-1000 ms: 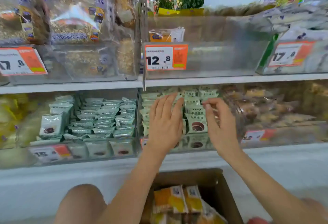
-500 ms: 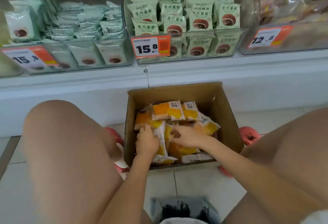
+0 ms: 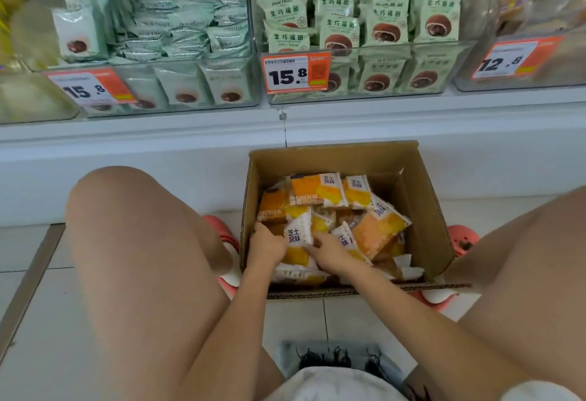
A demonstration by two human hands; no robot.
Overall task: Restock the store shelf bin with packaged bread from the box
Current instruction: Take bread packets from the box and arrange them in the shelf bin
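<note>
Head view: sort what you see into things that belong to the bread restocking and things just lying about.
Belongs to the job:
cardboard box
orange bread packs
left hand, gripping a pack
right hand, on the packs

Just there:
green bun packets in the middle bin
pale packets in the left bin
15.8 price tag
pink shoes

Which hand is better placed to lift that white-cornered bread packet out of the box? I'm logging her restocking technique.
Left. The left hand already grips the packet's edge, inside the cardboard box. The right hand only touches it from the other side.
</note>
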